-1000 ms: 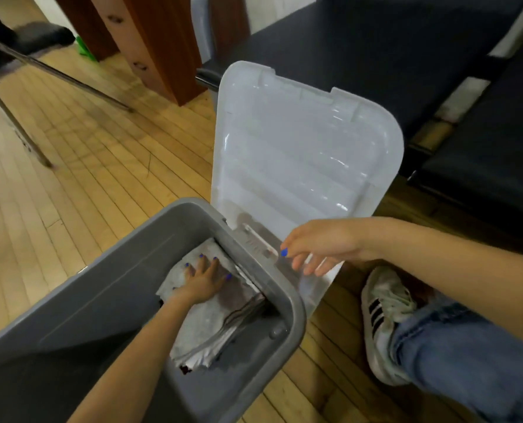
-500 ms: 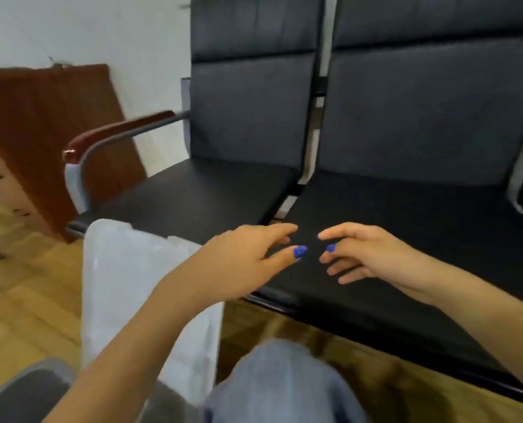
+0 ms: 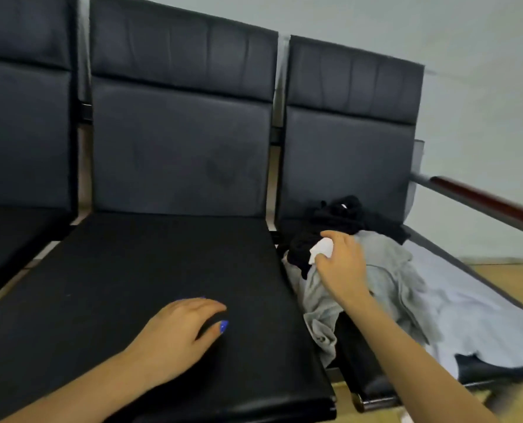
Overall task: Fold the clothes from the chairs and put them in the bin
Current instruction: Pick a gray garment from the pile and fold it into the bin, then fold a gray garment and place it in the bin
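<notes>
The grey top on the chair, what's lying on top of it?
A black garment is heaped on the back of the grey top, and the right hand reaches over both near a white tag. Whatever lies beneath the pile is covered.

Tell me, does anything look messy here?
Yes. The clothes pile on the right chair is a jumble: black, grey and pale pieces heaped unfolded, some drooping over the seat's front edge. The right hand reaches into it.

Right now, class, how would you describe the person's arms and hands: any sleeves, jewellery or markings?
Both forearms are bare, with no sleeves, watch or rings in sight. The left hand has bright blue polish on its thumbnail. The right hand shows no nails from this angle.
</notes>
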Motion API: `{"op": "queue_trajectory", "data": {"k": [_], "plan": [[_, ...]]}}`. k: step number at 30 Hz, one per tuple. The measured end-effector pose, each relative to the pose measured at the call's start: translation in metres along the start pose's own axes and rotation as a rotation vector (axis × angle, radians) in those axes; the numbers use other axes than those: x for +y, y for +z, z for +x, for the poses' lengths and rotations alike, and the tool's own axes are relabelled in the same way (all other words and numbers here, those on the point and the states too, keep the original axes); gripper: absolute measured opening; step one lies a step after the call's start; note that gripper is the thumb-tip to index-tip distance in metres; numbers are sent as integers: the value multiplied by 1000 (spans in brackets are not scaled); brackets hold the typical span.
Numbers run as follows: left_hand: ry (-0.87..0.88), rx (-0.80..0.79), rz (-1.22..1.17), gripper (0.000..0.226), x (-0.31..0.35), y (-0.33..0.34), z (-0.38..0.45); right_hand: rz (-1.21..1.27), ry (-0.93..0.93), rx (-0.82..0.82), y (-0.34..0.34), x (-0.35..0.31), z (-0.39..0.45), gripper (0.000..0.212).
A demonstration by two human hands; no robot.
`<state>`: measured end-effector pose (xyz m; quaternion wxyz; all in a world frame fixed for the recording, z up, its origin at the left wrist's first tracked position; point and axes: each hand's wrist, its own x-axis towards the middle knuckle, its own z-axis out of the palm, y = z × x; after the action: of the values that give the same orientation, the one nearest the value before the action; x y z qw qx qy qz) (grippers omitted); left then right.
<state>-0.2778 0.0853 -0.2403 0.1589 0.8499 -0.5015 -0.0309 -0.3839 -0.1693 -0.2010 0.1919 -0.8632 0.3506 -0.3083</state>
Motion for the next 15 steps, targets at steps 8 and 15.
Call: {"op": "queue_trajectory", "data": {"k": [8, 15], "plan": [[-23, 23, -64, 33, 19, 7, 21, -545, 223, 19, -15, 64, -10, 55], [-52, 16, -319, 25, 31, 18, 32, -113, 353, -36, -29, 70, -14, 13]]}}
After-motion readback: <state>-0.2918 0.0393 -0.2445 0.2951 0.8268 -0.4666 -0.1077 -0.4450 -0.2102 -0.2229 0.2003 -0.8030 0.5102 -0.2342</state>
